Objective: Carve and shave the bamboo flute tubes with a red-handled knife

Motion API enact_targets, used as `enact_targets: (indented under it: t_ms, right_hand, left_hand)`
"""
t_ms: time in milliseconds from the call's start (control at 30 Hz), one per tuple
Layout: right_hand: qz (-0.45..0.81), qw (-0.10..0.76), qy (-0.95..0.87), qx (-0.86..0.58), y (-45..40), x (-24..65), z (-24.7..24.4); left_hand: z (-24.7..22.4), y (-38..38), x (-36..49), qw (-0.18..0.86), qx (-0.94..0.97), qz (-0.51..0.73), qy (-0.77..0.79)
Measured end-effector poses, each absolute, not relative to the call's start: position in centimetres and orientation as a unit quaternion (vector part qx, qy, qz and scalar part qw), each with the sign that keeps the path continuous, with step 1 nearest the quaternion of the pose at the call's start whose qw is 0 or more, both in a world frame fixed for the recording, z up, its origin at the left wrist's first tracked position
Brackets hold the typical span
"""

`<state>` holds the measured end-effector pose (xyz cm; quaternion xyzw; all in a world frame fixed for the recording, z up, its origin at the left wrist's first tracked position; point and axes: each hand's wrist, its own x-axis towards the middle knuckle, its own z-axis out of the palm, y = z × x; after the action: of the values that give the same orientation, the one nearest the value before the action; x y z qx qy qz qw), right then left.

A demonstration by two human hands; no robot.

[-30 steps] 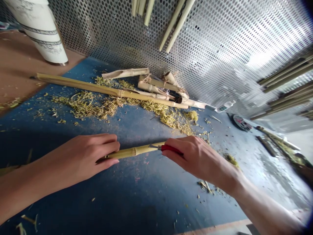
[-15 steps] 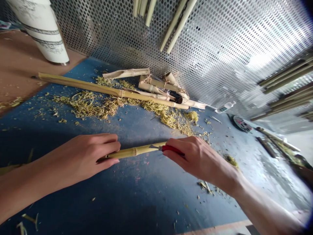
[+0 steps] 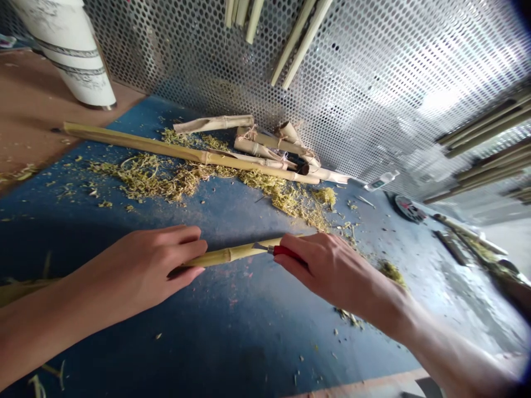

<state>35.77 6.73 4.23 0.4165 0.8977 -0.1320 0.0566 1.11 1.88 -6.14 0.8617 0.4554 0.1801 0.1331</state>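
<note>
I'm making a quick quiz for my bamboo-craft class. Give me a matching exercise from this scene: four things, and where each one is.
Things:
1. red-handled carving knife
2. short yellow bamboo cane
3. white banded cylinder
4. yellow-green shavings

Places:
A. heaped on the blue worktop
B. held in the right hand
C. standing on the brown surface
D. held in the left hand

Pairs: 1-B, 2-D, 3-C, 4-A
</note>
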Motion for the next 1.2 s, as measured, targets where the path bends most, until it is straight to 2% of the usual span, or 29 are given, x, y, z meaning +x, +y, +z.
enact_targets:
  t_ms: [367,833,1000,1200]
  right_hand:
    - [-0.086,0.201,0.921,0.321,10.0,33.9,7.4]
    - [-0.004,0.251,0.949,0.192,12.9,33.7,7.0]
    - [0.000,0.256,0.944,0.209,12.9,33.7,6.6]
    - [0.003,0.250,0.920,0.301,9.8,33.0,6.0]
  left_hand:
    - [-6.1,1.2,2.1,0.126,0.860,0.203,0.450]
    - [-6.0,1.4,2.5,0.209,0.846,0.211,0.444]
    - [-6.6,1.4,2.5,0.206,0.847,0.228,0.434]
    - [-6.5,1.8,2.7,0.198,0.855,0.225,0.423]
